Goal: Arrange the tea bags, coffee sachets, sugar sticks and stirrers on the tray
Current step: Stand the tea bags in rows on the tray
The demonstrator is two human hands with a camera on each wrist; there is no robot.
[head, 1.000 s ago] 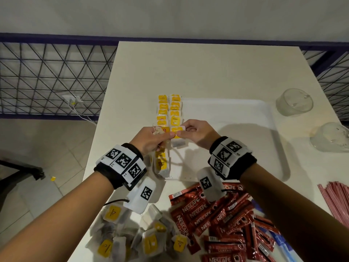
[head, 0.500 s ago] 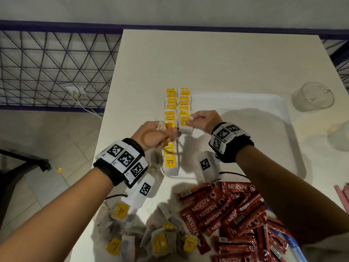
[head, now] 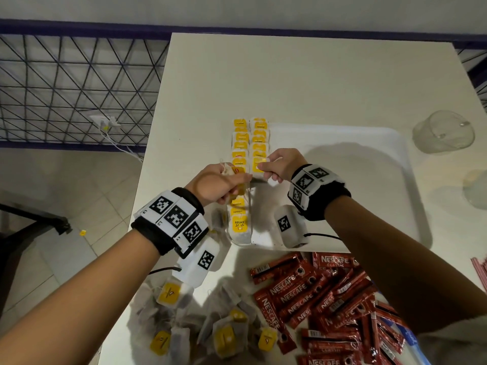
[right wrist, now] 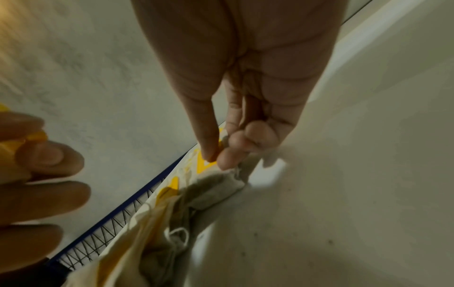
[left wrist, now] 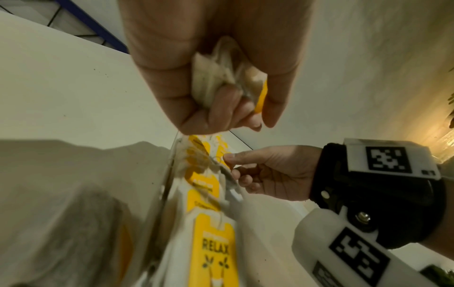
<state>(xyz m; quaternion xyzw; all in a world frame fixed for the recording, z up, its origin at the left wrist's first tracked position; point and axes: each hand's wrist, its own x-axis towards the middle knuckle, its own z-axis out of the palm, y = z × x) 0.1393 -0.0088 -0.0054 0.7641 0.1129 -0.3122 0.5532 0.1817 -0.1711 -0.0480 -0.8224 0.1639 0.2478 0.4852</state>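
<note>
Yellow-tagged tea bag [head: 258, 167] sits pinched in her right hand [head: 279, 165], at the right row's near end on the tray [head: 369, 159]; left hand [head: 218, 184] clutches bunched bags [left wrist: 221, 73] just beside.

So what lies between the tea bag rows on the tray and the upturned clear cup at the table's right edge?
Only bare tray floor and its rim, then a strip of table, separate the tea bag rows from the clear cup, as the head view shows.
</note>
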